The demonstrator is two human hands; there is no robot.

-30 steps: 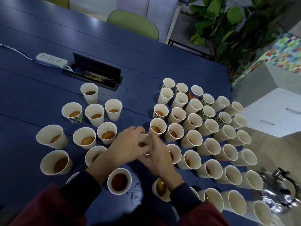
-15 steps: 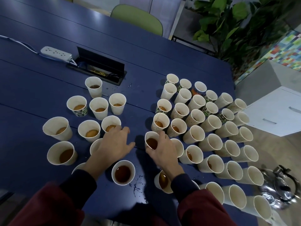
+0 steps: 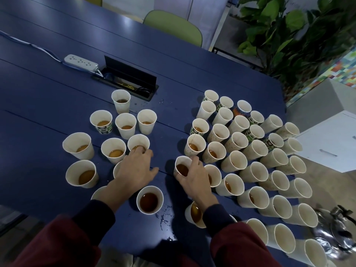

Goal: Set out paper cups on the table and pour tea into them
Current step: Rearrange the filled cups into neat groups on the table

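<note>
R grip (image 3: 194, 177) clasps cup (image 3: 182, 168) w/ tea, mid desk (image 3: 57, 105) nr front edge | L grip (image 3: 134, 167) flat, fingers spread | left-side cups (image 3: 113, 149): tea

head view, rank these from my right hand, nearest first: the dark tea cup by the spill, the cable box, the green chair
1. Dark tea cup, just left of the right hand, on the near side.
2. Cable box, ahead and to the left.
3. Green chair, beyond the far edge.

dim, bluish light with soft glare on the far table (image 3: 123, 22), wide-angle bending and blur at the edges.
</note>
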